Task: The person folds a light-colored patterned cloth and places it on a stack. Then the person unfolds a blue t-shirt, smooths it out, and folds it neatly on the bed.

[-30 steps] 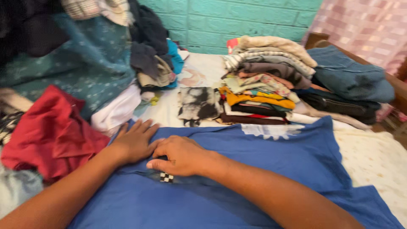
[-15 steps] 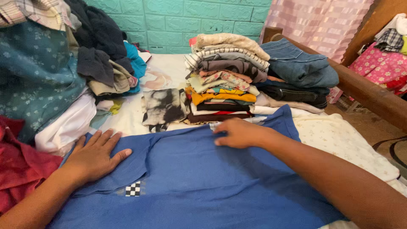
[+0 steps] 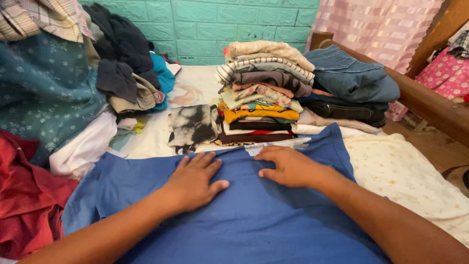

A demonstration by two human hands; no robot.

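Right now the left hand (image 3: 193, 183) is lying open and flat, fingers spread, palm pressing down on the blue shirt (image 3: 244, 220). Just beside it, the right hand (image 3: 290, 167) is also resting open on the same cloth, its fingertips sitting near the shirt's far edge; neither hand is gripping anything. The blue shirt is spreading across the near part of the bed (image 3: 410, 171), covering its pale flowered sheet from the left side to past the middle. Just beyond the shirt's far edge, a black-and-white tie-dye garment (image 3: 191, 126) is lying flat, and next to it a tall stack of folded clothes (image 3: 264, 93) is standing, with folded jeans (image 3: 351, 76) leaning against its right side. To the left, a red cloth (image 3: 27, 195) is touching the shirt, and a loose heap of unfolded clothes (image 3: 58, 88) is piling up behind it. A teal brick wall (image 3: 234, 22) is showing at the back.
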